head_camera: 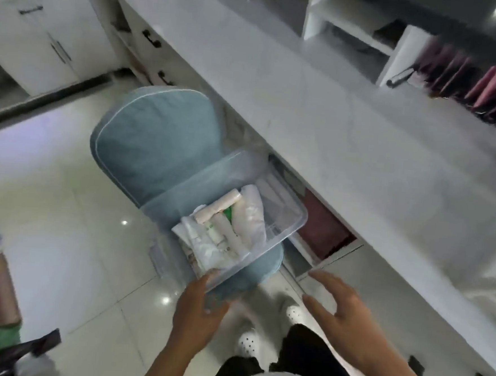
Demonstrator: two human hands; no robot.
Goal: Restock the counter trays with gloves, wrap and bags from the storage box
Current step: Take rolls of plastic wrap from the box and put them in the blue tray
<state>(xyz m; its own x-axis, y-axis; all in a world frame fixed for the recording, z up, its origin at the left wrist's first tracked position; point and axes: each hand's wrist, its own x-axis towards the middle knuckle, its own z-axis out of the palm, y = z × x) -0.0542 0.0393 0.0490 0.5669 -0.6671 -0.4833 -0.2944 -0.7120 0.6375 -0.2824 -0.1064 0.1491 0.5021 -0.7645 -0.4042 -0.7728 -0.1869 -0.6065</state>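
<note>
on the blue chair (156,140) pushed up against the counter sits the clear storage box (286,211), its near corner hanging off the seat edge toward the person. inside it lie rolls (222,206) of what look like bags or wrap, and soft white plastic packs (250,214) that could be gloves; the blur keeps me from telling which is which.

the left hand (200,310) is at that near corner, fingers curled under and around the rim, holding it. the right hand (341,309) is open, fingers spread, empty, hovering apart from the box below the counter edge.

to my eye the step is getting the box steady, or lifted, before anything comes out. one hand on one corner of a flexible tub will let it tip, so the right hand would do well to take the opposite long side, low on the wall, and keep the box level so the rolls don't slide to one end.

the counter (333,129) is a pale, marbled top, bare along this stretch, with white shelving (355,28) and pink upright items (489,84) at the back. under it an open cubby holds something dark red (323,225). the glossy tiled floor (63,204) looks slick. i can't make out the counter trays.
</note>
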